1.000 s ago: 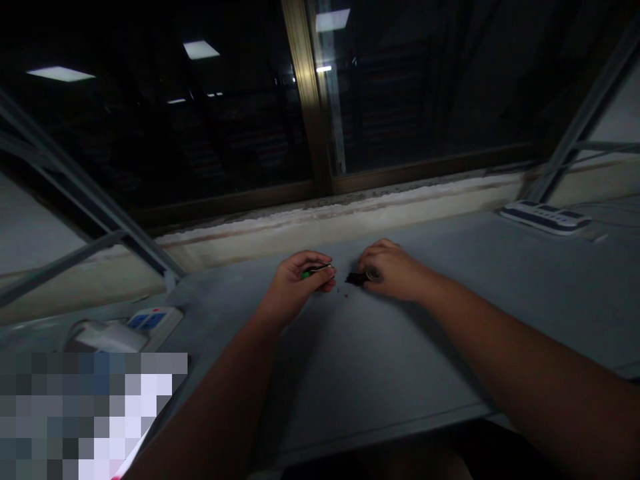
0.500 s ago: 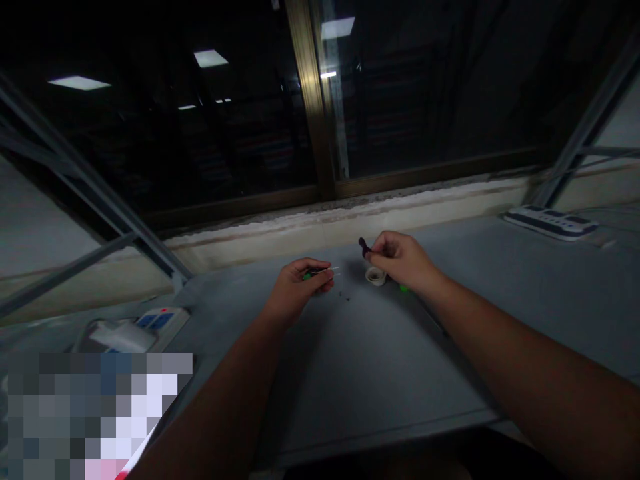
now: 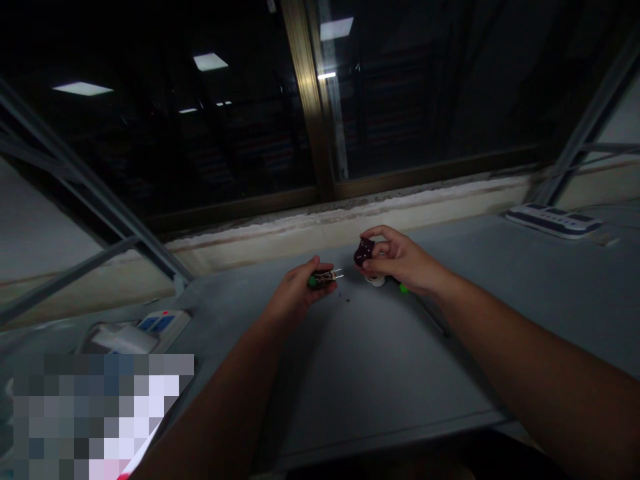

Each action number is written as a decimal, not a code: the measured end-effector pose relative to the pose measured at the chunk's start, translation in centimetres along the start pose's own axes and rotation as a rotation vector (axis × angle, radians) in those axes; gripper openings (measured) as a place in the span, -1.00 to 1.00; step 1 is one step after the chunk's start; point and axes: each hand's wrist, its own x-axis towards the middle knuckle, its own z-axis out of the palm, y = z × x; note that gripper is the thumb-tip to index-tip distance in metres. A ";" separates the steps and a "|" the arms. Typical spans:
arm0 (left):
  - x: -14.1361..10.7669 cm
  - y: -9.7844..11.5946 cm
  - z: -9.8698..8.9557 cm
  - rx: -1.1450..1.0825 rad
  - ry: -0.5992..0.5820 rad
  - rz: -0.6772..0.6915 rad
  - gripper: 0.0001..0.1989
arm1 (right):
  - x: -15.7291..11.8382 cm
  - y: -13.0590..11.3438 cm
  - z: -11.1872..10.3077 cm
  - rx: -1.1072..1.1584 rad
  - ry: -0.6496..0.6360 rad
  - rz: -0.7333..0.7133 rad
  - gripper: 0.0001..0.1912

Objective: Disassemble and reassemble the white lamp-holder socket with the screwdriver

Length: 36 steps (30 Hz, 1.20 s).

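Observation:
My left hand (image 3: 300,288) pinches a small green part with thin metal pins (image 3: 323,279), which stick out to the right past my fingers. My right hand (image 3: 400,257) holds a dark maroon rounded piece (image 3: 364,253) between thumb and fingers. Just below that hand sits a small white ring (image 3: 375,281), partly hidden by it. A green-handled screwdriver (image 3: 404,289) lies on the grey table top (image 3: 380,373) beyond my right wrist, its thin dark shaft pointing toward me. Dark crumbs (image 3: 345,298) lie between my hands.
A white power strip (image 3: 553,221) lies at the far right of the table. Another socket strip (image 3: 163,323) with a white adapter (image 3: 123,339) lies at the left. A concrete sill and dark window run along the back, with metal struts at both sides.
My right hand has lifted and turned the maroon piece toward me, and it shows more fully. My left hand has rotated, and the metal pins show more clearly.

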 end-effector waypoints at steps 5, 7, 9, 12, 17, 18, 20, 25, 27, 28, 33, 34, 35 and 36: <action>0.0 0.3 0.2 -0.095 0.031 -0.037 -0.68 | 0.1 0.0 -0.3 -0.094 -0.015 0.016 -0.55; 0.0 0.4 0.3 -0.117 0.021 -0.064 -0.71 | 0.2 0.0 -0.5 -0.097 0.006 -0.011 -0.54; -0.2 0.6 0.4 -0.135 0.009 -0.086 -0.73 | 0.2 -0.1 -0.6 -0.076 0.027 -0.026 -0.52; -0.4 0.8 0.6 -0.150 -0.006 -0.109 -0.74 | 0.1 -0.4 -0.6 -0.050 0.064 -0.013 -0.51; -0.5 0.8 0.4 -0.159 -0.027 -0.133 -0.71 | 0.0 -0.5 -0.6 -0.033 0.052 0.026 -0.55; -0.5 0.7 0.4 -0.161 -0.034 -0.137 -0.71 | 0.0 -0.5 -0.5 -0.029 0.029 0.035 -0.56; -0.5 0.6 0.4 -0.163 -0.056 -0.151 -0.71 | -0.2 -0.4 -0.4 -0.050 -0.026 0.030 -0.58; -0.7 0.4 0.8 -0.165 -0.128 -0.180 -0.75 | -0.6 -0.1 0.1 -0.225 -0.120 -0.131 -0.64; -0.9 0.4 1.0 -0.163 -0.165 -0.189 -0.76 | -0.6 -0.1 0.2 -0.343 -0.143 -0.259 -0.67; -1.0 0.4 1.1 -0.162 -0.183 -0.199 -0.75 | -0.6 0.0 0.2 -0.409 -0.153 -0.332 -0.69; -1.3 0.5 1.3 -0.159 -0.254 -0.252 -0.68 | -0.4 0.6 0.4 -0.585 -0.202 -0.466 -0.73; -1.4 0.5 1.3 -0.160 -0.264 -0.255 -0.67 | -0.4 0.8 0.5 -0.580 -0.211 -0.457 -0.74; -1.4 0.5 1.3 -0.164 -0.273 -0.253 -0.68 | -0.3 0.9 0.5 -0.573 -0.216 -0.449 -0.74; -1.4 0.5 1.3 -0.170 -0.277 -0.244 -0.71 | -0.3 1.1 0.6 -0.569 -0.219 -0.443 -0.74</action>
